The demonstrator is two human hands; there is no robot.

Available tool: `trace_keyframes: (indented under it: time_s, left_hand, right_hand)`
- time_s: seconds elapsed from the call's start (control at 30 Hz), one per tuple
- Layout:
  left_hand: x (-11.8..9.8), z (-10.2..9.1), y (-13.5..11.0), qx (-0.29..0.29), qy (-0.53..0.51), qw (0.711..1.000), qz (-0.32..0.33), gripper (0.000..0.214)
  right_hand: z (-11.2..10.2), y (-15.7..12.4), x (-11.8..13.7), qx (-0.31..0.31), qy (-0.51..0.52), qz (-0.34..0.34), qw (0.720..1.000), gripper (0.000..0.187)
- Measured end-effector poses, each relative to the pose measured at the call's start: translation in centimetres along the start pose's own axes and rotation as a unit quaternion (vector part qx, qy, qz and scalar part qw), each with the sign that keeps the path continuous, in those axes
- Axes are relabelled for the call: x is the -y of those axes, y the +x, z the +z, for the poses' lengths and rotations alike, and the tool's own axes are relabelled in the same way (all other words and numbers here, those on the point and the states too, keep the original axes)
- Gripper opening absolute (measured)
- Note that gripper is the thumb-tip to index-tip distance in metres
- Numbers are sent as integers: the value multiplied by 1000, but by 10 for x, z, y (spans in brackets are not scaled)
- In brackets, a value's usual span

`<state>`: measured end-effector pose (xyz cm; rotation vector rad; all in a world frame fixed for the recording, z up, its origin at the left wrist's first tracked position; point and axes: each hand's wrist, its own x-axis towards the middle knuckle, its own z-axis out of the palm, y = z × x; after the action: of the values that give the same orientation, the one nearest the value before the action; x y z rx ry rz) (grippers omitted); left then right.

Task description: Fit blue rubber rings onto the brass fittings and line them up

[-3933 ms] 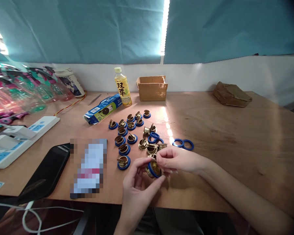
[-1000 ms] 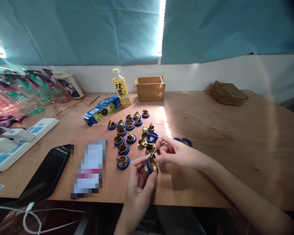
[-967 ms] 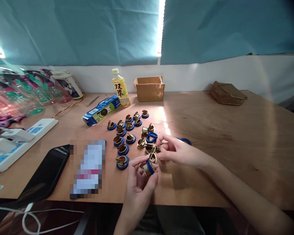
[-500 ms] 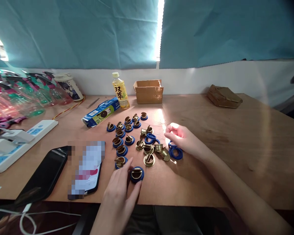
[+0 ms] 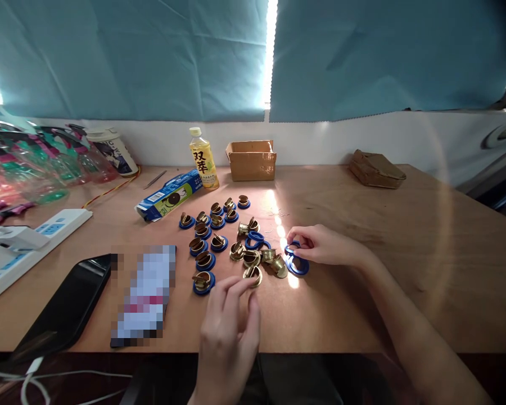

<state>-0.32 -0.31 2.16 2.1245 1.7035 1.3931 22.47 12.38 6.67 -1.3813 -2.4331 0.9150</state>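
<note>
My left hand is over the table's front, thumb and fingers apart. Its index fingertip is at the edge of a loose brass fitting with a folding flap, which still rests on the table. My right hand pinches a blue ring from above, beside another blue ring lying flat. Several bare brass fittings lie between the hands, with more blue rings behind them. To the left stand several brass fittings with blue rings around their bases.
A yellow drink bottle, a blue carton and an open cardboard box stand at the back. Two phones and a power strip lie left, near spray bottles. A crumpled brown package sits back right.
My left hand has left the blue-ringed fitting it was around and shifted right to a bare brass one; that fitting no longer shows. My right hand has lowered onto a blue ring.
</note>
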Motion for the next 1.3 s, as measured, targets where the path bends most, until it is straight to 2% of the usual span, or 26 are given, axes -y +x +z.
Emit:
trace_keyframes:
  time_s: [0.07,0.2,0.37,0.53,0.7,0.77,0.83,0.93,1.03,1.17,1.23,1.3]
  left_hand:
    - [1,13,4,14,6,1000,-5,24]
    - [12,30,10,0,79,997,-18,25]
    - [23,38,3,-1,178,984,-22,20]
    - [23,39,-1,-17,158,987,-13,16]
    - [13,32,-2,-36,96,994,-25,21]
    - [10,29,-5,-26,30,998,-39,23]
    - [7,27,-8,8,-70,995,-76,23]
    - [5,26,-13,41,-183,973,-137,25]
    - [4,25,-13,39,-226,958,-173,26]
    - [6,23,-7,62,-308,914,-257,33]
    - [7,22,-3,65,-357,884,-294,36]
    - [9,21,-1,69,-388,859,-326,37]
  right_hand:
    - [3,2,-2,-2,-8,1,1000,15]
    - [8,5,-4,-10,-22,11,1000,11]
    - [10,6,-4,-27,-50,34,998,8]
    - [12,8,-4,-19,-42,45,998,8]
    - [15,11,-2,-17,-70,24,997,15]
    - [18,12,-2,-20,-83,29,996,17]
    - [21,14,-3,-20,-86,41,995,16]
    - [23,15,-3,-17,-78,42,996,9]
    - [19,14,0,-28,-68,33,997,7]
    - [10,6,11,-102,4,7,995,18]
    - [7,2,17,-74,98,-19,992,19]
    - [6,-1,22,-3,203,-36,979,17]
